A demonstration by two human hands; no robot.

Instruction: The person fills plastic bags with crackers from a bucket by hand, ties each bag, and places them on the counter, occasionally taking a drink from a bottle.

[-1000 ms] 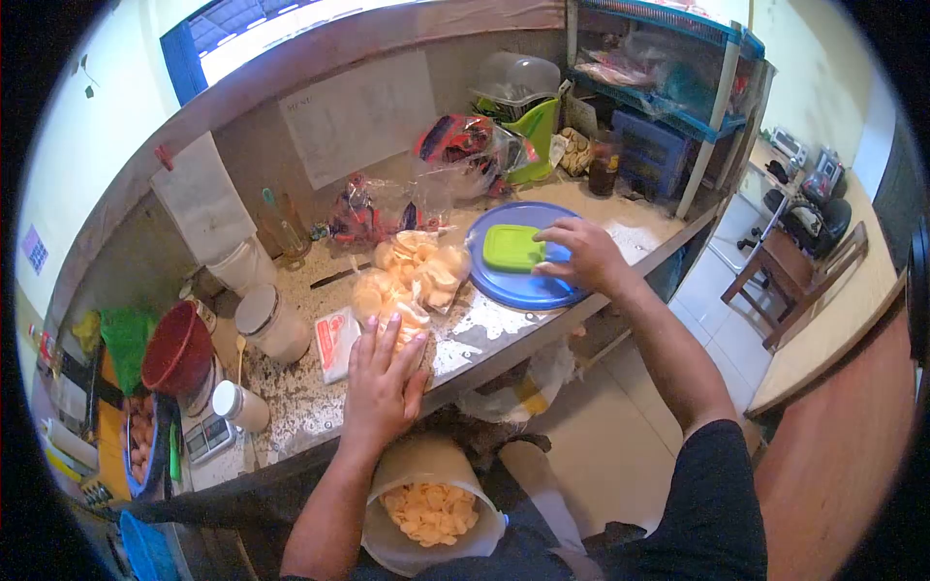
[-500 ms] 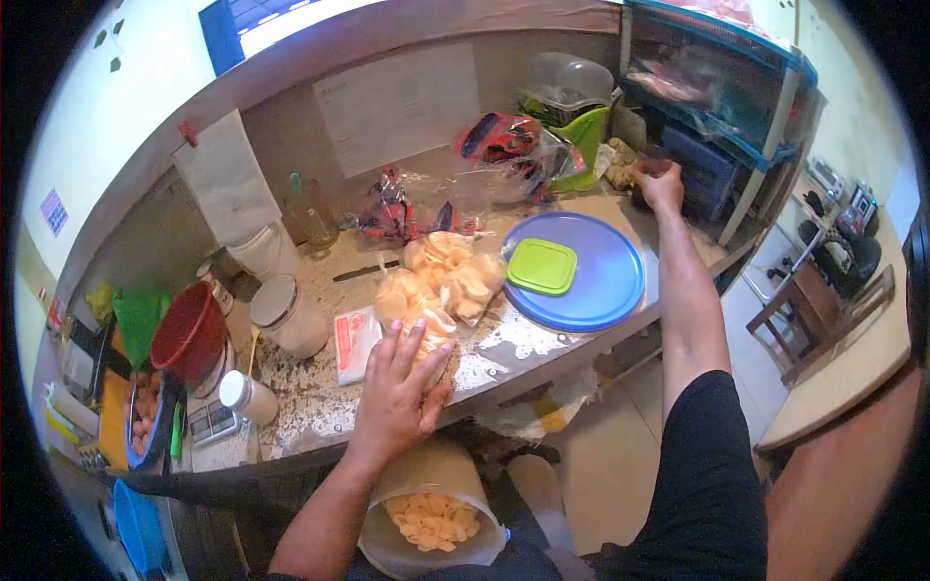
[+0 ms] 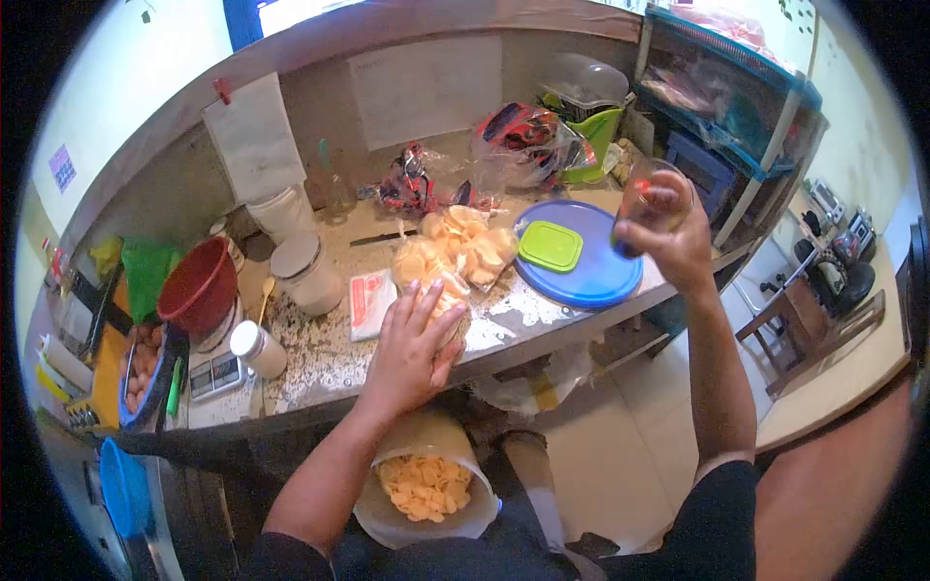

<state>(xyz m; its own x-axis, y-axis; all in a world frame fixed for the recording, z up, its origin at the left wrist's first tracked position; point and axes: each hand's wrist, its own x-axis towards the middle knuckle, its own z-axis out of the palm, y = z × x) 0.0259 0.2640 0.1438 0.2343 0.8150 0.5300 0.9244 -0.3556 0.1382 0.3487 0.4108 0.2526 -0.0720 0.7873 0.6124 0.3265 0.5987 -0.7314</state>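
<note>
My right hand is wrapped round a drinking glass with something dark in its bottom, held up over the right side of the counter. My left hand lies with fingers outstretched on the nearest of several clear bags of pale orange chips; part of that bag is hidden under it. Just left of the hand is a flat white packet with red print. Below, a pale bucket tilts toward me with loose chips inside.
A green lid rests on a big blue lid near the counter's front edge. Leftward stand a lidded jar, a white bottle, a digital scale and a red basket. A shelf rack bounds the right.
My right hand has lifted the glass from the back right of the counter and brought it nearer. My left hand stays on the bag. The view has shifted slightly.
</note>
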